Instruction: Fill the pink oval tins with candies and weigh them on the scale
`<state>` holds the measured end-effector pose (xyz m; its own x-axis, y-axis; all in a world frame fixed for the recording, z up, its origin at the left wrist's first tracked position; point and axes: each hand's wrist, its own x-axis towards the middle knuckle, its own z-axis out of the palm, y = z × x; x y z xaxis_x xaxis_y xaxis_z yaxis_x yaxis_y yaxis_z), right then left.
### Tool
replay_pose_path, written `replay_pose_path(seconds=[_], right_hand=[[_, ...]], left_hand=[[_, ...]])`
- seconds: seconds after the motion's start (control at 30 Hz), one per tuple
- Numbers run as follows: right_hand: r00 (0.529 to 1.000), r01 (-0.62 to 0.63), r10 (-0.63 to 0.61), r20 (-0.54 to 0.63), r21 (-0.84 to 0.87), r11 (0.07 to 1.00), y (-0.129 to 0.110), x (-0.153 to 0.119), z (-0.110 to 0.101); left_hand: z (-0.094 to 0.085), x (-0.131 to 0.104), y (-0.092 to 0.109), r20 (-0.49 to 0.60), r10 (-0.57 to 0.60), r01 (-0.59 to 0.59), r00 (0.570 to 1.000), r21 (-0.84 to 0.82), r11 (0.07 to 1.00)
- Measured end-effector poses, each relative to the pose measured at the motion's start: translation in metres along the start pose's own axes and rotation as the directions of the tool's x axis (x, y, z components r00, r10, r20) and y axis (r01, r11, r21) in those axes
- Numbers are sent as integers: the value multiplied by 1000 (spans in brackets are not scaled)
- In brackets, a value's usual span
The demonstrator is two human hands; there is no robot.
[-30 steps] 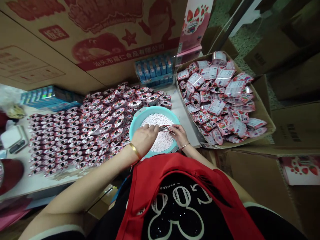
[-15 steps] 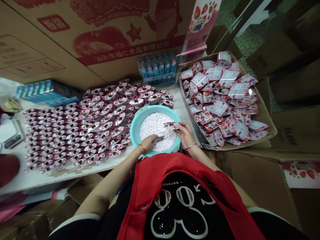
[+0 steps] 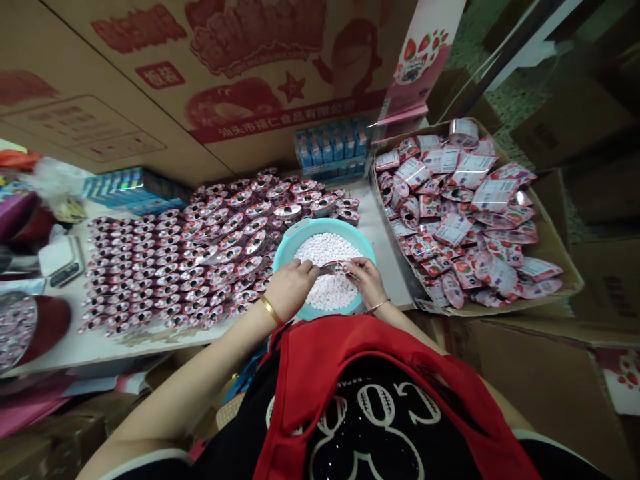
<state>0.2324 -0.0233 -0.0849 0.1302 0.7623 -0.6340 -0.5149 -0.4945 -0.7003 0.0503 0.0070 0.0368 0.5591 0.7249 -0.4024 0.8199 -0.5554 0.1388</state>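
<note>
My left hand [image 3: 294, 285], with a gold bangle at the wrist, is closed on a small grey metal scoop [image 3: 327, 269]. The scoop's tip meets the opening of a red and white printed candy packet [image 3: 342, 264], and the fingers hide part of its handle. My right hand [image 3: 369, 283] pinches that packet at its right end. Both hands are over a turquoise basin [image 3: 284, 252] holding many small white round candies [image 3: 327, 295].
Left of the basin stand rows of upright packets [image 3: 165, 267] with dark holes on top. A carton [image 3: 563, 267] heaped with packets [image 3: 455, 227] sits at right. Blue boxed packs [image 3: 333, 147] lie behind, against large cartons [image 3: 240, 73]. A scale [image 3: 63, 260] and red bowl [image 3: 53, 323] are at far left.
My left hand has lifted the scoop from among the candies and brought it to the packet in my right hand. The whole view has shifted, showing more at the left.
</note>
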Motion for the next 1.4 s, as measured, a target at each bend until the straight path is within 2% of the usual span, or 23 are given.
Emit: replay_pose_path(seconds=[0.1,0.2,0.3,0.43,0.5,0.53,0.63,0.73,0.83,0.9,0.93,0.97,1.03,1.1,1.13,1.17,1.2,1.27,1.33,1.4], right_hand=[[996,-82,81,47,22,996,-3,-2,3],[973,-181,178,144,11,983,-10,-9,6],[918,-251,262,296,-77,965,-14,-20,16],[810,-277,367,458,-253,927,-8,-37,40],[760,-250,414,501,-362,898,-4,-41,48],[754,-205,415,509,-418,885,-2,-41,50],[795,-11,333,508,-536,844,-3,-34,45],[854,69,235,464,-549,833,-17,-23,29],[943,149,41,331,-526,837,-43,-8,4],[967,234,-129,219,-567,790,-67,4,-21],[961,277,-227,160,-618,736,-81,8,-37],[937,310,-332,107,-694,649,-95,11,-55],[842,279,-537,38,-884,375,-125,11,-94],[756,69,-655,2,-995,77,-150,7,-131],[742,-64,-670,-36,-998,-16,-160,4,-146],[754,-184,-651,-93,-980,-72,-167,3,-159],[784,-274,-599,-161,-956,-101,-172,3,-168],[856,-376,-428,-288,-917,-136,-174,6,-178],[887,-419,-290,-360,-891,-175,-171,10,-180],[899,-413,-248,-361,-886,-210,-167,13,-181]], left_hand=[[-12,-6,5,-18,-55,57,998,88,994],[-5,-16,0,-118,-102,99,988,-29,995],[20,-28,-3,-186,-129,93,974,-191,977],[58,-55,-10,-183,-172,99,968,-349,932],[76,-77,-21,-216,-237,119,947,-449,885],[85,-90,-29,-238,-281,135,930,-491,861],[120,-132,-58,-269,-423,233,865,-532,814],[164,-162,-84,-238,-501,331,832,-511,793],[207,-157,-100,-214,-509,361,834,-486,796],[225,-139,-103,-199,-539,405,818,-466,787],[228,-129,-102,-189,-555,428,810,-457,780],[229,-120,-99,-188,-576,450,796,-453,769],[222,-108,-91,-225,-620,476,751,-467,745],[211,-102,-85,-308,-664,476,681,-503,721],[204,-98,-83,-341,-671,464,658,-519,718],[197,-94,-81,-361,-663,442,656,-528,725],[190,-89,-78,-363,-637,411,680,-530,742],[173,-72,-73,-331,-528,310,782,-528,791],[153,-51,-64,-264,-363,183,894,-524,832],[133,-31,-55,-153,-191,92,970,-497,863]])
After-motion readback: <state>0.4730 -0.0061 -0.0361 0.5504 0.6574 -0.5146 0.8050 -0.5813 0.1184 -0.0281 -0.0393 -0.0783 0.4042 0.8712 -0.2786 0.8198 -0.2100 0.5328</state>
